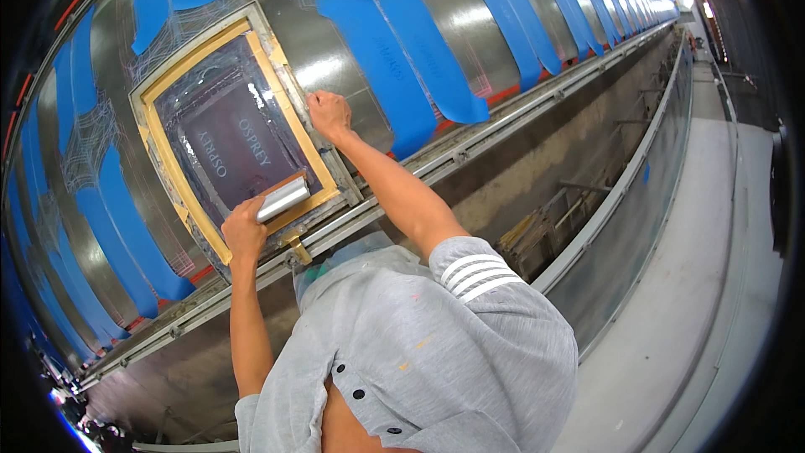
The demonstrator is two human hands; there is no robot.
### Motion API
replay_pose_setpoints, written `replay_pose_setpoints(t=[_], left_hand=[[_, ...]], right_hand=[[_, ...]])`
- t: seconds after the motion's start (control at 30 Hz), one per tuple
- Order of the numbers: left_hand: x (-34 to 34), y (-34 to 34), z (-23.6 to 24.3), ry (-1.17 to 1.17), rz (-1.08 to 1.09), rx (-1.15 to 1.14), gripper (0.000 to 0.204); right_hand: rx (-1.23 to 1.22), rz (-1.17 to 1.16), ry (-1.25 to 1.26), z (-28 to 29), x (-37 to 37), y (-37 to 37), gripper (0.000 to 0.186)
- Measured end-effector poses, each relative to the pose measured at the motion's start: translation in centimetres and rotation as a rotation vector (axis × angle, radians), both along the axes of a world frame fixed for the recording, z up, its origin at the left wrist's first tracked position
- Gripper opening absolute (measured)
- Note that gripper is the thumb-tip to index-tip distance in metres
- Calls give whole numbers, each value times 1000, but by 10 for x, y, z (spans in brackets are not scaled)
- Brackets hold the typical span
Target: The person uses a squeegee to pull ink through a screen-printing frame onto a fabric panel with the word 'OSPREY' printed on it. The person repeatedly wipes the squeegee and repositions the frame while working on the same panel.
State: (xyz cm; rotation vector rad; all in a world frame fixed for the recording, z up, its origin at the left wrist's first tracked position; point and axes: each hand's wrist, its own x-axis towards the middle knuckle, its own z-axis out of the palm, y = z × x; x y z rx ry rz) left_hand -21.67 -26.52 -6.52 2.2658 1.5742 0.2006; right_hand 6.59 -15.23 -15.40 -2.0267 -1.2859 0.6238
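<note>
A silk-screen printing frame [170, 159], grey with a yellow-taped inner border, lies tilted across the long table. Pale lettering shows on its dark mesh [239, 109]. My left hand [245, 231], at the near end of the frame, is wrapped round one end of a squeegee [285, 195]. The squeegee has a silver metal handle and an orange-brown edge, and it rests across the near part of the mesh. My right hand [329, 113] is closed at the frame's right side bar; its fingertips are partly hidden.
Blue fabric pieces [381, 59] lie in pairs along the shiny table, with tangled thread-like lines between them. A metal rail [495, 136] with small stops runs along the near edge. Beyond a trough at the right, a grey panel [612, 243] borders a pale walkway [671, 285].
</note>
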Motion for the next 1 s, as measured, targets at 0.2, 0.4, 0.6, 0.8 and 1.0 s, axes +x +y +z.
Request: replay_pose_setpoints(t=[0.2,0.4,0.6,0.8,1.0], left_hand=[[-32,0,-10,11,2,8,47],[-54,15,-11,-4,7,-12,47],[-57,24,-8,-1,33,-57,48],[-60,20,-3,16,38,-40,48],[-64,10,4,5,49,-47,48]], right_hand=[[226,-771,-80,1,134,-69,52],[217,-1192,661,-7,221,-91,74],[436,-1275,1091,-13,223,-77,73],[308,-1308,1115,35,175,-94,66],[190,-1026,606,47,97,-102,51]])
